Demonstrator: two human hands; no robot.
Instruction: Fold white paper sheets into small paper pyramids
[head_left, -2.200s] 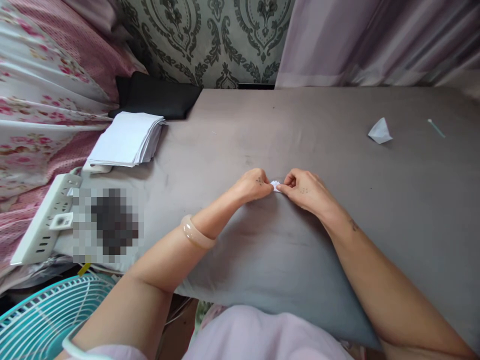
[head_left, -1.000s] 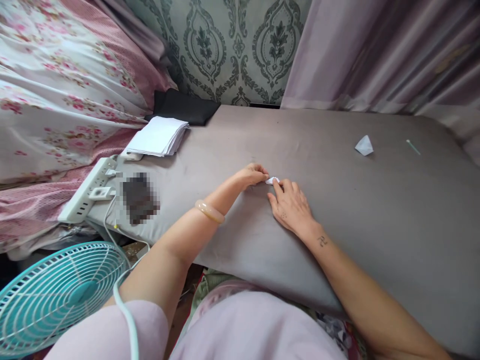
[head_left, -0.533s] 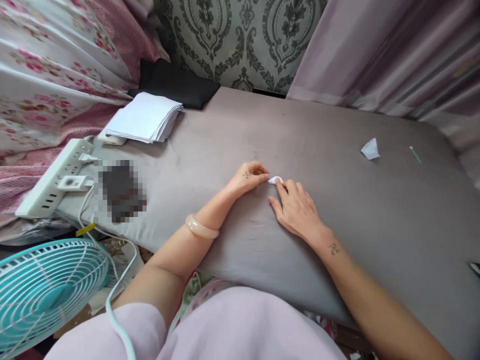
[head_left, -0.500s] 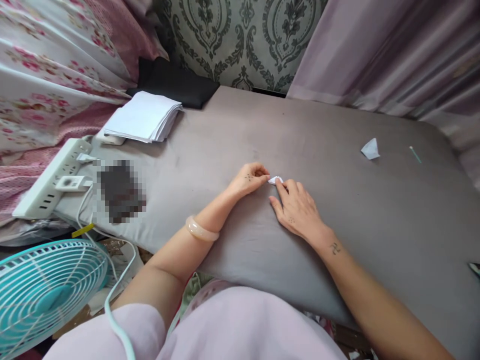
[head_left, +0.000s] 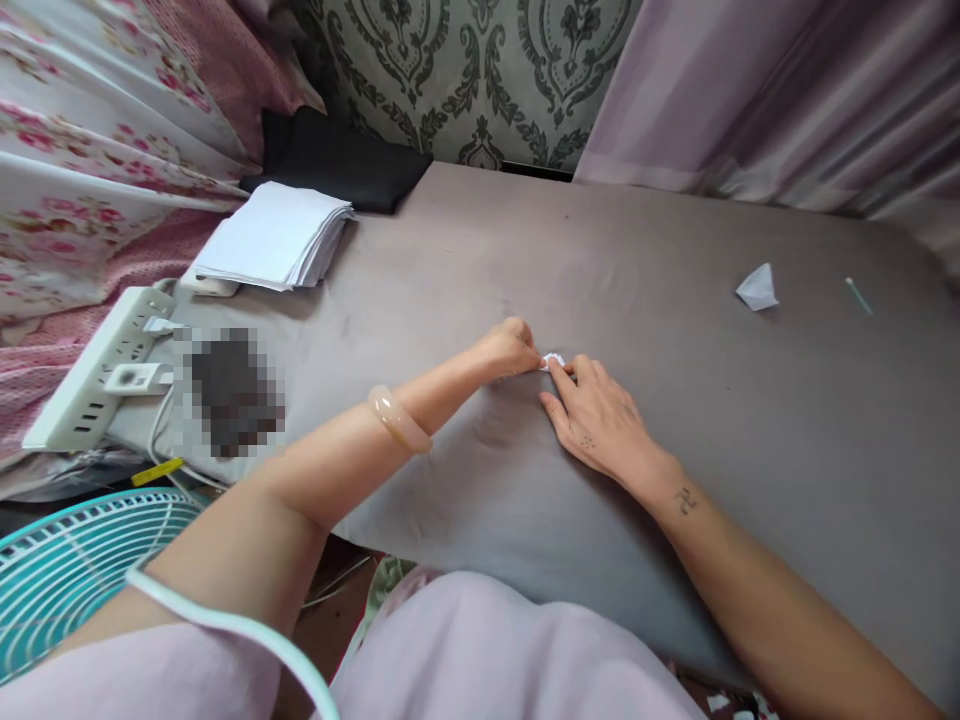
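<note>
A small folded piece of white paper (head_left: 553, 361) lies on the grey cloth-covered surface (head_left: 480, 490) between my hands. My left hand (head_left: 511, 347) is closed, with its fingertips at the paper's left edge. From the right, my right hand (head_left: 596, 415) presses the paper down with its index finger; the thumb is held apart and the other fingers lie on the cloth. Much of the paper is hidden under the fingers. Farther right sits another folded white paper piece (head_left: 759, 288), apart from both hands.
A stack of white paper (head_left: 274, 235) rests at the back left beside a folded black cloth (head_left: 345, 160). A power strip (head_left: 97, 370) with plugs lies along the left edge, near a blurred-out dark object (head_left: 232, 392). A turquoise fan (head_left: 67, 570) stands low left; a cotton swab (head_left: 859, 295) lies far right.
My left hand has rolled over and its fingers have curled tighter at the paper, while the left elbow swung outward. The right hand stays on the paper. The view has shifted slightly.
</note>
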